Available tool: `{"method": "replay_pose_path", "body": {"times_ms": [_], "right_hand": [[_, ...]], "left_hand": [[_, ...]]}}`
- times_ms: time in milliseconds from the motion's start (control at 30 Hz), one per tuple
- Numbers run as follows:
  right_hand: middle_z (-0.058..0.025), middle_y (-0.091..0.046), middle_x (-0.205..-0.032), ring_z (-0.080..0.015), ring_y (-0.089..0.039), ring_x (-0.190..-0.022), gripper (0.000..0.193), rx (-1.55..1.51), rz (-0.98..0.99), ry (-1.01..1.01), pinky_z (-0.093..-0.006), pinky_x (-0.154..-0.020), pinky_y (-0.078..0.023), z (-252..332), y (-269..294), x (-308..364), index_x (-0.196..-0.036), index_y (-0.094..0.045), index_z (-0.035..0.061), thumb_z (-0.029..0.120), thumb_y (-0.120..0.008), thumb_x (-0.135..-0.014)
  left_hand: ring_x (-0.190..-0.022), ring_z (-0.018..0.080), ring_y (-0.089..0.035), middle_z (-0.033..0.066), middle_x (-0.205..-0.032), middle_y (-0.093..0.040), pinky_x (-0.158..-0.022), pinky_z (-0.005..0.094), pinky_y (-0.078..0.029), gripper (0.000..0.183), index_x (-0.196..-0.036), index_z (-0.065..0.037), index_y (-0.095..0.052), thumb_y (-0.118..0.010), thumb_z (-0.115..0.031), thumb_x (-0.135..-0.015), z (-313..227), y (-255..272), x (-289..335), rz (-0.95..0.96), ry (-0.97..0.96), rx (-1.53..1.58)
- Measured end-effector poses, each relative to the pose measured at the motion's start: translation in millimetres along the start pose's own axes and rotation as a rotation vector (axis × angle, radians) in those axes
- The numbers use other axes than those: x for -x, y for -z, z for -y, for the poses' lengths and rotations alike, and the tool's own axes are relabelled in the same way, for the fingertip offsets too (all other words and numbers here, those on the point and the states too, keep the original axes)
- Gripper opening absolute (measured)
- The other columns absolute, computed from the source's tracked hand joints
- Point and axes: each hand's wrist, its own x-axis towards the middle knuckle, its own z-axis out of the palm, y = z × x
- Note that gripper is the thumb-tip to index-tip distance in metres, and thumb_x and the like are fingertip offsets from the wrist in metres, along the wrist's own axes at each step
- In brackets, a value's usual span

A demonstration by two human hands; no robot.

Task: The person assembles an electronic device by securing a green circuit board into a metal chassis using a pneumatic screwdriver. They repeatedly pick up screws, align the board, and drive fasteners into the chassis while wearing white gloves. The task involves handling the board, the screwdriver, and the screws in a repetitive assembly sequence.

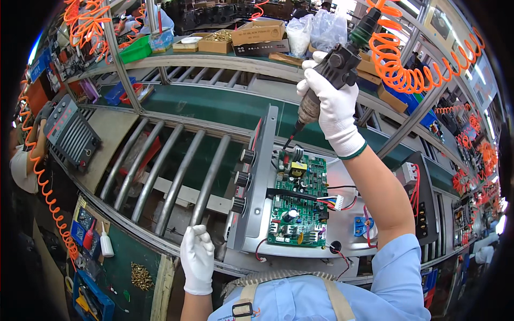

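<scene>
My right hand (pixel 334 101), in a white glove, is closed around a dark power screwdriver (pixel 309 107) held at a slant. Its bit points down at the far edge of a green circuit board (pixel 300 206); whether the tip touches a screw is too small to tell. The board lies in a metal housing (pixel 345 235) with a grey front panel (pixel 256 187) and black knobs (pixel 241 179) on its left side. My left hand (pixel 198 259), also gloved, is beside the housing's near left corner with fingers curled together; what they hold, if anything, is hidden.
Metal rollers (pixel 179 179) run left of the housing. Brass screws (pixel 141 275) and a white bottle (pixel 106 242) are at the lower left. Another panelled unit (pixel 72 131) stands near a co-worker's hand. Orange coiled hoses (pixel 399 64) hang overhead; a dark unit (pixel 425 214) sits right.
</scene>
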Motion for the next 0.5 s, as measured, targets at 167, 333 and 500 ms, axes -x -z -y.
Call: {"method": "replay_pose_path", "body": {"times_ms": [167,333,500], "right_hand": [[-0.0136,-0.067,-0.095,-0.0193,-0.065,-0.067,0.036,-0.002,-0.004,-0.020,-0.0332,-0.062,-0.054,-1,-4,-1,-0.117,-0.054,-0.0038,-0.001,-0.067,-0.084],[-0.0137,-0.067,-0.096,-0.0194,-0.066,-0.067,0.036,0.005,-0.003,-0.017,-0.0330,-0.063,-0.054,-3,-1,-1,-0.117,-0.054,-0.0035,0.000,-0.067,-0.084],[-0.0118,-0.067,-0.095,-0.0179,-0.066,-0.068,0.035,-0.057,0.059,-0.031,-0.0317,-0.063,-0.054,-4,-2,0,-0.117,-0.055,-0.0030,-0.001,-0.066,-0.083]], "left_hand": [[-0.047,0.0045,-0.037,-0.0017,-0.061,-0.044,-0.043,0.0186,-0.028,0.036,-0.092,-0.001,-0.061,-0.046,-0.032,-0.102,2,-25,3,0.018,-0.071,-0.339],[-0.046,0.0035,-0.036,-0.0034,-0.058,-0.044,-0.043,0.0183,-0.027,0.035,-0.091,-0.001,-0.063,-0.048,-0.032,-0.101,3,-31,8,0.012,-0.074,-0.394],[-0.045,0.0035,-0.036,-0.0034,-0.057,-0.044,-0.044,0.0183,-0.028,0.034,-0.090,-0.001,-0.063,-0.050,-0.031,-0.101,3,-33,13,-0.011,-0.047,-0.390]]}}
